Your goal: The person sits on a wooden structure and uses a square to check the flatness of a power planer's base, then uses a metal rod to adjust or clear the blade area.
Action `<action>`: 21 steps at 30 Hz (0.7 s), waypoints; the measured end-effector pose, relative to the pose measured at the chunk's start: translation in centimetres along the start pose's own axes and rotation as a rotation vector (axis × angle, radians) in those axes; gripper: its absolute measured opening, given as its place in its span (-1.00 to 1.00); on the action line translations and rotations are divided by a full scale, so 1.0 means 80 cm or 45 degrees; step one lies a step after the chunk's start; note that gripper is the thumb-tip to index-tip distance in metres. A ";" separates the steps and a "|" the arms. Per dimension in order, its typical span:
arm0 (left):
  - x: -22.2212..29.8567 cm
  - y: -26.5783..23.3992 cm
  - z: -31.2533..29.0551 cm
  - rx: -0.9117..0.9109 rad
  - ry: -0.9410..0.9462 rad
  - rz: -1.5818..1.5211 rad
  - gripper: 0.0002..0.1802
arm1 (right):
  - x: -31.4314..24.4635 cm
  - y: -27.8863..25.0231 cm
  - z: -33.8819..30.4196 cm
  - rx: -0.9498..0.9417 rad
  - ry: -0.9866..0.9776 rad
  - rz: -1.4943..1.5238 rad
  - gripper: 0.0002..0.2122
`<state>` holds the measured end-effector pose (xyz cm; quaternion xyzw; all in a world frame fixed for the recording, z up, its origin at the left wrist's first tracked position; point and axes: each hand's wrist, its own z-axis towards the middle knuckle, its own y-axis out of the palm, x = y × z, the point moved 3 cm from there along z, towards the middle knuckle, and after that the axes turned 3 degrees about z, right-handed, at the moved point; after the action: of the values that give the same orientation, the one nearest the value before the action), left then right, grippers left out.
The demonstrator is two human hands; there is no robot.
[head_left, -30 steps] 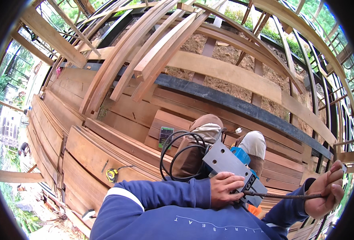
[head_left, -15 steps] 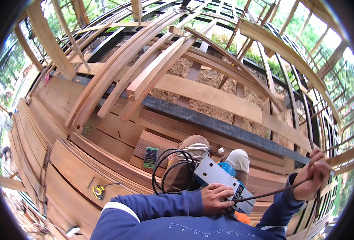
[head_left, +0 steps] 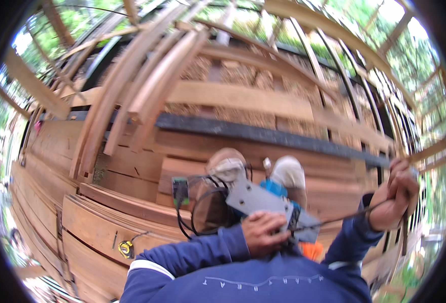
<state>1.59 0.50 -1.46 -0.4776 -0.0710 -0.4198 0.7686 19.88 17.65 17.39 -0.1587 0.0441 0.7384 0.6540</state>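
Observation:
Across my lap lies an electric hand planer (head_left: 251, 196), turned so its flat grey metal sole faces up, with blue housing showing along its side. My left hand (head_left: 264, 233) holds it near the middle, fingers curled over the edge by the slot. Out to the right, my right hand (head_left: 395, 197) is closed on a thin dark cord (head_left: 341, 219), which runs taut to the slot in the planer's sole. Fingers partly hide where it meets the tool. A black power cable (head_left: 197, 207) loops beside my left knee.
A small green-and-black box (head_left: 180, 191) sits left of my knees. A yellow-black tape measure (head_left: 126, 249) lies on stacked planks (head_left: 94, 250). Long timber beams (head_left: 157, 86) stick out ahead over a black beam (head_left: 243, 131). Something orange (head_left: 311, 250) shows beside my lap.
The whole view has shifted and blurred with head movement. The planer still lies on my lap, and both hands keep their hold; the cord stays stretched.

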 end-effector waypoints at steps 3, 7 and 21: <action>0.009 -0.001 0.012 -0.043 0.017 0.094 -0.50 | -0.013 -0.023 0.006 -0.176 0.067 -0.015 -0.74; 0.010 0.004 0.012 -0.054 -0.032 0.154 -0.54 | 0.002 -0.041 -0.001 -0.218 0.222 0.045 -0.66; 0.013 0.012 0.012 0.012 -0.001 0.193 -0.57 | -0.020 -0.032 -0.001 -0.053 0.165 0.058 -0.69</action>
<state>3.21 0.88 -1.05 -0.4780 -0.0368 -0.3599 0.8004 22.55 16.51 18.15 -0.2189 0.0745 0.7419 0.6293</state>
